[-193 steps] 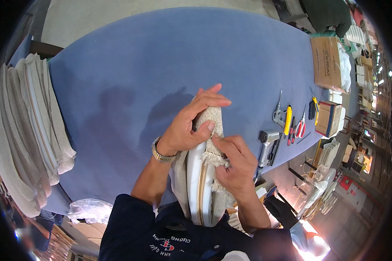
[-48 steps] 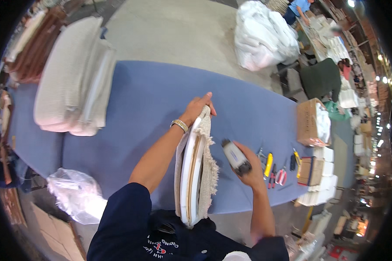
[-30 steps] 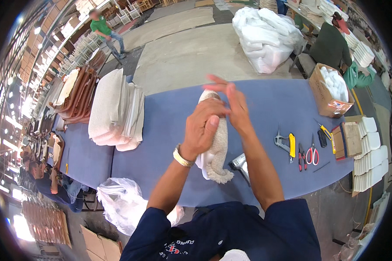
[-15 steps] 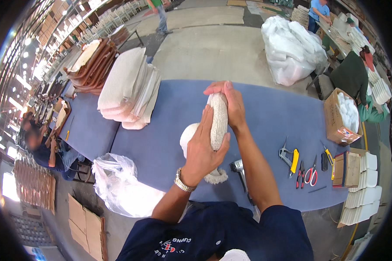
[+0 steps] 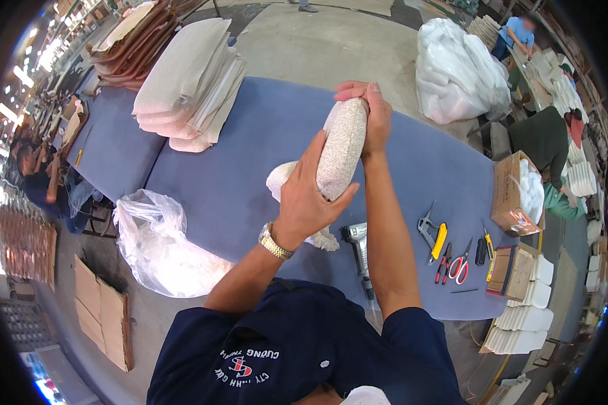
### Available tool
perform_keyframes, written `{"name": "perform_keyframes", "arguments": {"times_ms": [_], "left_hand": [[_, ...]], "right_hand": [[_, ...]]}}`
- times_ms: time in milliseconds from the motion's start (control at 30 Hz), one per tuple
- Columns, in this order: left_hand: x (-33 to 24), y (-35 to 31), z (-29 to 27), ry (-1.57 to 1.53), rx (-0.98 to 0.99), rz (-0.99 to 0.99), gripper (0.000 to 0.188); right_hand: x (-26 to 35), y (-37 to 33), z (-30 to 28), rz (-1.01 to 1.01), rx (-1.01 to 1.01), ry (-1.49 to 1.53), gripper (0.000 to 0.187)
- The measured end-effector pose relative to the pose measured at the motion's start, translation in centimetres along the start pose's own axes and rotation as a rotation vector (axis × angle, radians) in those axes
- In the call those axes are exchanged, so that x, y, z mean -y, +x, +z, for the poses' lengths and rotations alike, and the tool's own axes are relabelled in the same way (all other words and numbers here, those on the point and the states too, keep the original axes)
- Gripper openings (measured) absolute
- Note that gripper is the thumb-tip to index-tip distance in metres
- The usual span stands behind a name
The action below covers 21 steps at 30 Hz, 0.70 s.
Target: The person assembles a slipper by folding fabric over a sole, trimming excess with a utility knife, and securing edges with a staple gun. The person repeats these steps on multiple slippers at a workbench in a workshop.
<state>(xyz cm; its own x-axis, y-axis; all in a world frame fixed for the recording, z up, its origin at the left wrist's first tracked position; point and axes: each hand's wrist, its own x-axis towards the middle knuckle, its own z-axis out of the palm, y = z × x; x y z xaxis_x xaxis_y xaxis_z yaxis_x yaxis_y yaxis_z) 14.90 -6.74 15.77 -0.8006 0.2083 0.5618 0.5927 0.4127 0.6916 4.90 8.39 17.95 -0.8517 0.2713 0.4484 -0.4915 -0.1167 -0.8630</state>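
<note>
A cream, textured fabric-covered padded piece [image 5: 343, 145] is held up over the blue-topped table, tilted with its upper end to the right. My left hand [image 5: 311, 199] wraps its lower part, thumb at the near end. Around the upper end curls my right hand [image 5: 377, 121], its fingers bent over the top. A second rounded part [image 5: 277, 179] in the same cream cloth shows beyond my left hand; whether it joins the held piece is hidden. Below my left hand a frayed cloth edge [image 5: 325, 240] sticks out. Beside my right forearm lies a silver-and-black staple gun [image 5: 359, 253].
A stack of cream fabric pieces [image 5: 182, 81] stands at the far left of the table [image 5: 250, 128]. Right of my arm lie a yellow-handled tool [image 5: 439, 239], red-handled scissors [image 5: 460, 266] and cutters. An open carton [image 5: 510, 196] holds white stuffing. Clear plastic [image 5: 159, 243] hangs at the left edge.
My view has shifted, so the table sits higher. The padded piece now leans further right and shows more of its broad face. Both hands stay on it.
</note>
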Motion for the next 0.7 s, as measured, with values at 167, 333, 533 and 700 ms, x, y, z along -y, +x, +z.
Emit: {"name": "perform_keyframes", "arguments": {"times_ms": [167,333,533,700], "left_hand": [[-0.4,-1.5,-1.7,0.063,-0.031,0.013,0.083],[-4.6,0.1,-7.3,0.23,0.147,0.121,0.068],[-3.0,0.6,-5.0,0.434,0.661,0.046,0.059],[6.8,-8.1,3.6,0.468,0.898,-0.355,0.078]], "right_hand": [[1.2,-2.0,1.3,-0.107,-0.07,-0.002,0.068],[2.5,-4.5,1.2,-0.05,-0.255,0.121,0.069],[-5.8,-15.0,-3.3,0.496,-0.434,0.367,0.062],[-12.1,-26.1,-6.3,0.688,-0.359,-0.16,0.045]]}}
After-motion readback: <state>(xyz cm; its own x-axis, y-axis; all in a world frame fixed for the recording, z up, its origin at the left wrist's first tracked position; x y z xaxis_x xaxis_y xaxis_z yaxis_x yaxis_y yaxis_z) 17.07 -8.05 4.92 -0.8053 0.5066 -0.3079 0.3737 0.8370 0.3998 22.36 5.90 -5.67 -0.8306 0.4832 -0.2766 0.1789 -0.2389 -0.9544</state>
